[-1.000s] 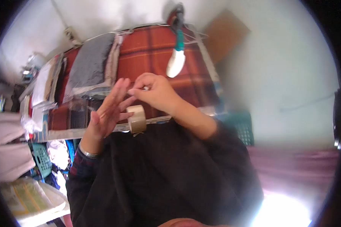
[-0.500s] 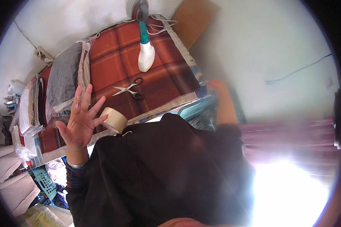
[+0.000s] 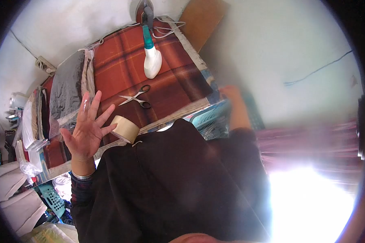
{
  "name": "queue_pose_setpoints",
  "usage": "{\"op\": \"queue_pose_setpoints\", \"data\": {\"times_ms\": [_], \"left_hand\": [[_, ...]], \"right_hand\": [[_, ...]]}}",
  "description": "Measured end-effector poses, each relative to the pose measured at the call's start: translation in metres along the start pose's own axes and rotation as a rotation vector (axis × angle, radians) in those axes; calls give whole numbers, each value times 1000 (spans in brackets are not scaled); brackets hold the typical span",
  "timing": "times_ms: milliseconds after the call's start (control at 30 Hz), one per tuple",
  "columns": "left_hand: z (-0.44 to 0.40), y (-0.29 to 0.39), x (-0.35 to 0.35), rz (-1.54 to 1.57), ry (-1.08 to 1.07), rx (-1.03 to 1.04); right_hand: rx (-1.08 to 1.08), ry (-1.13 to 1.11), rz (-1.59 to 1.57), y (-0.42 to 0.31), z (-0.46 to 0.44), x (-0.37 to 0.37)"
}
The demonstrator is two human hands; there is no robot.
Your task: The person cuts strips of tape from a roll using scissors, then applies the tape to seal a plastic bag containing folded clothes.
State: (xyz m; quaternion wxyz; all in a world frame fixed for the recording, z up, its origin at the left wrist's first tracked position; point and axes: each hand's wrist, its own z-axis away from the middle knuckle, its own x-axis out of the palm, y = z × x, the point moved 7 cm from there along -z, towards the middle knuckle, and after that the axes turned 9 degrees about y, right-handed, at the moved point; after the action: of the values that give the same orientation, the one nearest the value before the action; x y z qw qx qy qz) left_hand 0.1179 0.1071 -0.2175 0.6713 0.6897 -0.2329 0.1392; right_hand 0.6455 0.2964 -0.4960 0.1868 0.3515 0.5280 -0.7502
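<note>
My left hand (image 3: pixel 86 133) is raised with its palm facing me and its fingers spread. A small shiny clear strip lies along one finger. The little finger overlaps a wide roll of cream tape (image 3: pixel 125 130) near the table's front edge; whether they touch I cannot tell. Beyond it, partly opened scissors (image 3: pixel 136 97) with dark handles lie on the red checked cloth (image 3: pixel 117 52). At the right corner of the table is my right hand (image 3: pixel 229 91), blurred, its fingers unclear. A white spray bottle (image 3: pixel 153 62) with a teal neck lies farther back.
An iron (image 3: pixel 145 12) stands at the back beside a white cord (image 3: pixel 166 31). Folded grey clothing in clear plastic (image 3: pixel 67 85) and another folded stack (image 3: pixel 31 117) sit on the left. A teal basket (image 3: pixel 211 121) is below the front edge, near my right arm.
The view has shifted slightly, so the table and its things appear a little to the left. Both hands keep nearly the same pose.
</note>
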Motion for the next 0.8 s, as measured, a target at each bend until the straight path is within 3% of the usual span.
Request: {"op": "queue_pose_setpoints", "data": {"times_ms": [67,133,267,333,367,433,567,733,800], "left_hand": [[1,0,0,-2,5,2],[3,1,-1,-15,16,8],[6,0,-6,-17,1,4],[9,-5,-1,-24,-33,-33],[9,-6,-1,-30,-7,-22],[10,-11,5,-96,-72,-80],[12,-17,17,-126,-130,-153],[18,-19,22,-127,-184,-170],[21,-15,22,-151,-165,-171]], "right_hand": [[37,10,80,-7,15,-3],[-74,274,276,-11,18,-16],[-102,536,400,-39,43,-37],[-220,480,-50,-91,69,-45],[-237,457,-55,-124,90,-46],[-307,30,-500,-209,139,-19],[-634,-653,-743,-338,245,38],[-497,-1034,-889,-395,299,72],[-512,-993,-864,-394,295,90]]}}
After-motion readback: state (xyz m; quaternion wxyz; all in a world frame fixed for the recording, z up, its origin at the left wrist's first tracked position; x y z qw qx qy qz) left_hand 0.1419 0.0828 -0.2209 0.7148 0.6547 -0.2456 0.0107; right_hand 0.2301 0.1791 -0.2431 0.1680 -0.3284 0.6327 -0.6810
